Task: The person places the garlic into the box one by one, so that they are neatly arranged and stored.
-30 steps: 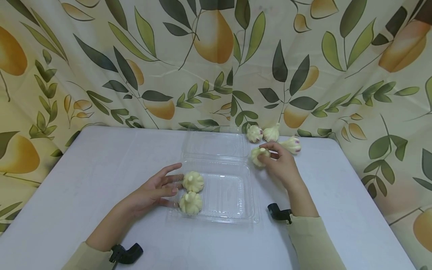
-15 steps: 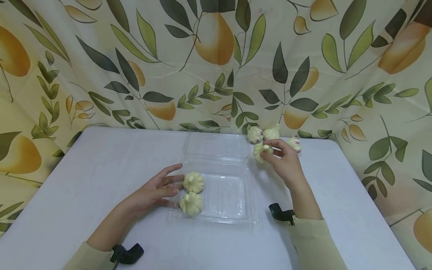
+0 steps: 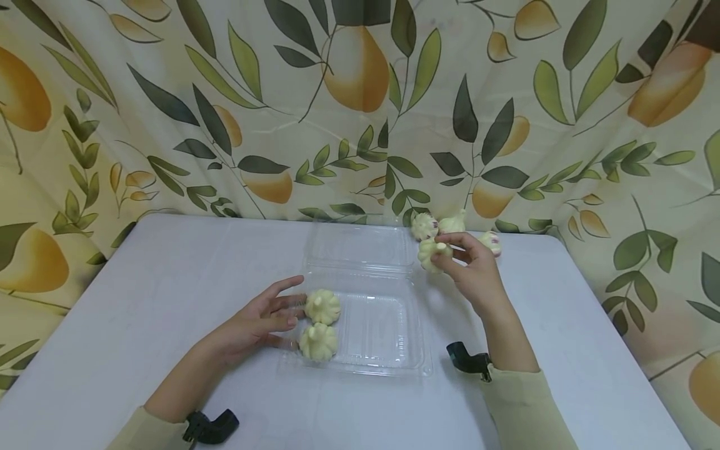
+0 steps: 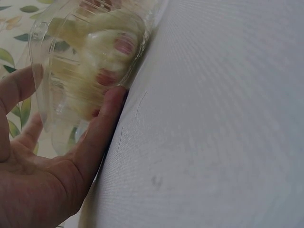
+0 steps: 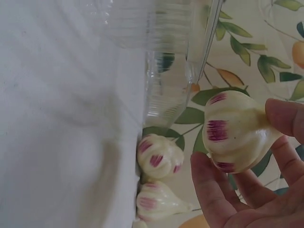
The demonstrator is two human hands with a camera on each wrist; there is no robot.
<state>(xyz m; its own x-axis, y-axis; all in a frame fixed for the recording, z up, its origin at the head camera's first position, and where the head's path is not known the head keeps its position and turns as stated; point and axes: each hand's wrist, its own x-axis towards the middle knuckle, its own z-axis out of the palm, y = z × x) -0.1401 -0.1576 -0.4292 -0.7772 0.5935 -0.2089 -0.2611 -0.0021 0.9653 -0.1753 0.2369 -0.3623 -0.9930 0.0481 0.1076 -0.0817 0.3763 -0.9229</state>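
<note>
My right hand [image 3: 475, 272] pinches a garlic bulb [image 5: 237, 130] between thumb and fingers. The bulb is pale with purple patches and is raised above the table, to the right of a clear plastic clamshell box [image 3: 374, 369]. Two more garlic bulbs, a far one [image 3: 322, 306] and a near one [image 3: 318, 342], sit side by side along the left inside of the box. My left hand [image 3: 255, 325] touches the box's left wall with its fingers spread and fairly straight. The left wrist view shows a fingertip [image 4: 114, 95] against the plastic, low by the table.
The box's lid [image 3: 360, 244] lies folded back toward the patterned curtain [image 3: 337, 144]. Behind my right hand are loose garlic bulbs: one [image 3: 424, 226] by the lid, another [image 3: 452, 222] beside it, and a third [image 3: 491, 242] farther right. A white cloth covers the table [image 3: 169, 269].
My right hand has raised the garlic bulb slightly and its stem now tips more to the right. The left hand and the box stay where they were.
</note>
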